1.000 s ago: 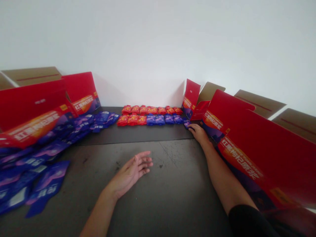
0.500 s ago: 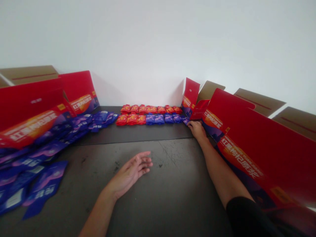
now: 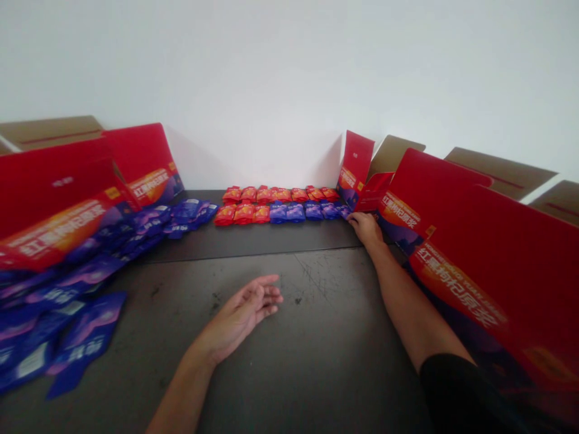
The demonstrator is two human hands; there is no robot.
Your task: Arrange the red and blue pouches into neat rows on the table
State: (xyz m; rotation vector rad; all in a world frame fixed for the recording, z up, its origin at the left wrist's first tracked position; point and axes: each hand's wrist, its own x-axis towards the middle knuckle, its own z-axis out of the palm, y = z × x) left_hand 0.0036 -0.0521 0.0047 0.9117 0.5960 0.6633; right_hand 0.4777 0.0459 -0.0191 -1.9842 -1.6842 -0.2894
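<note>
My left hand (image 3: pixel 246 316) hovers palm inward over the near part of the dark table (image 3: pixel 280 386), fingers stretched and holding nothing. At the far right, my right hand (image 3: pixel 366 229) has its fingers curled at the last purple pouch (image 3: pixel 342 211) of the front row; its fingertips are partly hidden. That row runs from red pouches (image 3: pixel 244 213) on the left to purple pouches (image 3: pixel 296 212) on the right. Behind it, close to the wall, lies a row of red pouches (image 3: pixel 281 194).
A loose heap of purple pouches (image 3: pixel 85 274) spreads along the left side, below open red cartons (image 3: pixel 58 199). More open red cartons (image 3: pixel 452 241) line the right side, beside my right arm. A white wall (image 3: pixel 271 90) closes off the back.
The view has shifted slightly. The end purple pouch now sits closer in line with its row, my right fingers still at its edge. My left hand is nearly unmoved.
</note>
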